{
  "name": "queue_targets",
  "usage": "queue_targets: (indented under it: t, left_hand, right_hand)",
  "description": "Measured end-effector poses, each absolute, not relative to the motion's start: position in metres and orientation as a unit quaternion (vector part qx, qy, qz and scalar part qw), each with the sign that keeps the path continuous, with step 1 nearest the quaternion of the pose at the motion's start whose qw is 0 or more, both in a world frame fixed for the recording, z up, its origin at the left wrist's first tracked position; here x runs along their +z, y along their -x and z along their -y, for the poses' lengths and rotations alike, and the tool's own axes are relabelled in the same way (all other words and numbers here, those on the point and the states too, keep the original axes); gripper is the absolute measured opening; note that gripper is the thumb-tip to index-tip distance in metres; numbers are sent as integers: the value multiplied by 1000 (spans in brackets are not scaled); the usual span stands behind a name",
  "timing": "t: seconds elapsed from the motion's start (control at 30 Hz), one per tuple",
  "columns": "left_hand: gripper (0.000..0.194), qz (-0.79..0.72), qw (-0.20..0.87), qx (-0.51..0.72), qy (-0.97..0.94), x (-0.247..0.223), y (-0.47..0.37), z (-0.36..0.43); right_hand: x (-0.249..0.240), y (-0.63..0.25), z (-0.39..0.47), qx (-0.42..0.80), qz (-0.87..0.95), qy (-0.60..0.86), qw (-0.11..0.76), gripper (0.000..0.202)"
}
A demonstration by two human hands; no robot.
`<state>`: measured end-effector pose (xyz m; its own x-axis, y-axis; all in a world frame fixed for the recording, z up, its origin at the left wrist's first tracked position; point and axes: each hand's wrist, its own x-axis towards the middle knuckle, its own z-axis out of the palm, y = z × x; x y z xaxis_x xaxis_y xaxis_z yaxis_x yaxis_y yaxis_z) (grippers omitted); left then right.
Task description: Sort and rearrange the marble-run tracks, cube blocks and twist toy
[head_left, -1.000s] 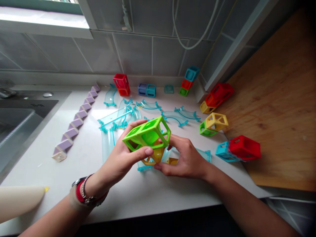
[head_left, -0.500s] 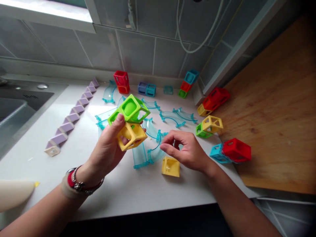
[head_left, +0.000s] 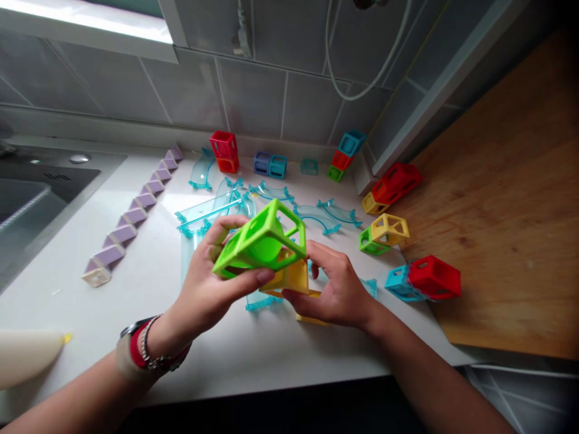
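Note:
My left hand is closed around green cube frames, raised above the counter and tilted. Just under their right end is a yellow cube frame, partly hidden by the green ones. The thumb and fingers of my right hand grip this yellow cube from the right. Below it on the counter sits another yellow cube, mostly covered by my right hand and the raised pieces. Clear teal track pieces lie spread behind and under my hands.
Stacked cubes stand along the back wall, red and blue among them. More cubes line the right side by a wooden board. A lilac zigzag strip lies left, near the sink.
My left hand has moved right and turned the green and yellow cubes. My right hand, empty before, has closed on the yellow cube.

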<state>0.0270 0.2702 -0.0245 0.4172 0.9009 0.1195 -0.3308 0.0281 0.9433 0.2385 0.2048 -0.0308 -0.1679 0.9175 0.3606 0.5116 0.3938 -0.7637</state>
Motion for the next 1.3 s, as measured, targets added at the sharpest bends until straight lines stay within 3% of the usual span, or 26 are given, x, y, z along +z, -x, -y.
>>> queue_targets:
  t: [0.13, 0.23, 0.33, 0.47, 0.57, 0.77, 1.1, 1.3]
  left_hand:
    - [36, -268, 691, 500, -448, -14, -22, -284]
    - [25, -275, 720, 499, -397, -8, -20, -291]
    - [37, -285, 774, 456, -335, -7, -19, -294]
    - [44, -287, 799, 415, -329, -10, -19, -294]
    - [38, -323, 735, 427, -416, -16, -21, -294]
    - [55, -399, 342, 523, -671, -33, -26, -295]
    - [49, -433, 313, 444, -719, -39, -20, -310]
    - [48, -439, 313, 412, -734, -18, -55, -339]
  right_hand:
    - [-25, -247, -206, 287, 687, 500, 443, 26]
    - [-25, -251, -207, 359, 593, 506, 513, 33]
    - [-26, -252, -210, 410, 523, 480, 573, 36]
    - [-27, -251, -212, 430, 498, 469, 589, 35]
    - [-29, -250, -213, 435, 496, 477, 581, 36]
    - [-33, -250, -216, 427, 474, 487, 596, 38]
    - [-38, -254, -224, 432, 456, 474, 617, 42]
    - [-43, -243, -221, 460, 515, 434, 579, 44]
